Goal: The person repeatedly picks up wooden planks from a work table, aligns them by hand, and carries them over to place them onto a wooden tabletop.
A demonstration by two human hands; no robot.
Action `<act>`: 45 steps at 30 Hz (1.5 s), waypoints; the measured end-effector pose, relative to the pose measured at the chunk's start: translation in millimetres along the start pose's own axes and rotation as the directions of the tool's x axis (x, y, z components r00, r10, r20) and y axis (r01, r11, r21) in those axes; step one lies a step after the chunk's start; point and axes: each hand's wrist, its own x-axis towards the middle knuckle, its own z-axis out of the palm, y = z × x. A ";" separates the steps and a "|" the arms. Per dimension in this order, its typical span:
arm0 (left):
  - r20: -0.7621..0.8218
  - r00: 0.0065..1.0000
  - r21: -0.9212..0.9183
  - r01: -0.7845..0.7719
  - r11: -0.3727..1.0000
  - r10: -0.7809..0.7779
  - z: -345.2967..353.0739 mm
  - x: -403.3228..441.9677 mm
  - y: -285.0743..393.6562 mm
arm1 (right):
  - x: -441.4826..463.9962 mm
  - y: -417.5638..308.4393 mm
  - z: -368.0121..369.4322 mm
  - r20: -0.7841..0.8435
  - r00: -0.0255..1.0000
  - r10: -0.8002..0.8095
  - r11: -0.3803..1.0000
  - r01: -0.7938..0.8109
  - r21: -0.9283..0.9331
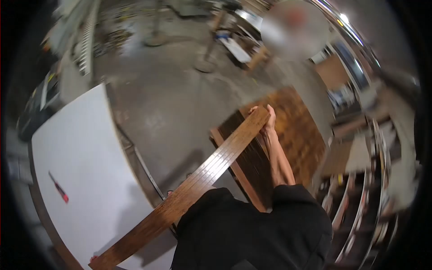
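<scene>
Wooden plank (189, 188) is pinched by the right grip (269, 121); left grip (93, 258), I cannot tell.

right hand (269, 121) forward, forearm (281, 159) bare

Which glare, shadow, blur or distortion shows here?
Head view: glare streaks the wooden plank; head view: a soft shadow falls on the white tabletop; head view: a round patch at upper right is blurred; head view: fisheye curving, dark corners.

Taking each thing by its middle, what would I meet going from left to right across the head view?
Red-and-black knife, wooden plank, right hand, mottled brown panel, rack.
</scene>
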 end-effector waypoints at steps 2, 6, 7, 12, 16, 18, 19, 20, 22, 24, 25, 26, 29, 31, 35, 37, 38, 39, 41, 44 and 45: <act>0.108 0.991 0.036 0.074 0.997 -0.078 40.5 16.9 -16.7 | -58.5 -30.4 -61.3 -0.107 0.990 -0.090 0.996 0.092 0.015; 0.313 0.922 0.122 0.200 0.972 -0.229 114.1 31.7 -52.8 | -190.9 -61.6 -183.8 -0.301 0.922 -0.244 0.962 0.269 0.044; 0.361 0.893 0.147 0.229 0.962 -0.268 132.0 31.7 -61.5 | -229.0 -67.5 -208.5 -0.368 0.889 -0.272 0.952 0.304 0.032; 0.567 0.687 0.276 0.361 0.891 -0.454 195.1 -15.6 -106.5 | -446.5 -76.8 -357.1 -0.632 0.723 -0.279 0.889 0.444 0.116; 0.562 0.578 0.462 0.375 0.804 -0.592 227.9 -134.7 -142.3 | -633.1 -56.4 -492.6 -0.867 0.445 -0.224 0.817 0.571 0.082; 0.608 0.465 0.518 0.381 0.765 -0.644 226.1 -219.7 -160.1 | -734.6 -47.2 -542.5 -0.910 0.366 -0.194 0.854 0.520 0.027; 0.568 0.442 0.559 0.412 0.720 -0.694 226.9 -279.8 -156.6 | -777.6 -41.2 -570.2 -0.937 0.293 -0.189 0.850 0.527 -0.006; 0.554 0.372 0.622 0.410 0.667 -0.745 228.6 -307.2 -166.4 | -815.7 -39.0 -582.1 -0.961 0.257 -0.101 0.866 0.498 0.043; 0.515 0.370 0.724 0.295 0.624 -0.773 219.5 -378.4 -177.5 | -891.7 -18.4 -654.6 -0.982 0.149 -0.115 0.858 0.514 -0.022; 0.480 0.297 0.764 0.322 0.559 -0.826 206.3 -465.7 -161.8 | -942.4 -26.4 -684.7 -0.991 0.132 -0.002 0.879 0.474 0.061; 0.448 0.283 0.789 0.322 0.524 -0.848 198.2 -486.1 -165.1 | -957.2 -35.8 -695.9 -0.992 0.124 0.019 0.899 0.433 0.071; 0.416 0.270 0.812 0.319 0.488 -0.868 191.3 -504.5 -176.7 | -968.5 -43.4 -706.1 -0.992 0.116 0.042 0.916 0.392 0.085; 0.441 0.298 0.854 0.152 0.498 -0.847 169.4 -534.3 -215.6 | -975.7 -59.4 -749.1 -0.989 0.105 0.104 0.945 0.300 0.131; 0.394 0.283 0.879 0.161 0.449 -0.874 149.2 -565.8 -240.0 | -965.3 -77.4 -783.1 -0.986 0.079 0.150 0.957 0.240 0.165; 0.279 0.272 0.928 0.169 0.331 -0.921 96.3 -602.9 -302.0 | -951.5 -64.4 -905.8 -0.991 0.067 -0.113 0.992 0.068 -0.108; 0.174 0.331 0.963 0.139 0.230 -0.927 81.5 -651.7 -311.3 | -936.0 -93.9 -961.1 -0.991 0.128 -0.030 0.999 -0.010 -0.032; 0.106 0.373 0.979 0.125 0.163 -0.922 68.8 -673.5 -305.6 | -930.3 -105.3 -1004.8 -0.994 0.068 0.085 0.991 -0.112 0.077; 0.030 0.488 0.996 0.062 0.069 -0.872 57.7 -695.3 -306.4 | -917.0 -131.6 -1006.4 -0.993 0.045 0.108 0.978 -0.185 0.098; -0.035 0.508 0.999 -0.004 -0.044 -0.861 40.7 -736.0 -301.2 | -888.5 -180.2 -1029.5 -0.983 0.097 0.154 0.957 -0.263 0.124; -0.103 0.545 0.991 -0.020 -0.135 -0.832 26.7 -784.1 -296.8 | -862.6 -232.0 -1076.4 -0.912 0.310 0.269 0.926 -0.343 0.156; -0.106 0.567 0.990 -0.015 -0.138 -0.817 20.0 -802.8 -294.3 | -848.0 -260.0 -1072.0 -0.870 0.379 0.316 0.904 -0.397 0.155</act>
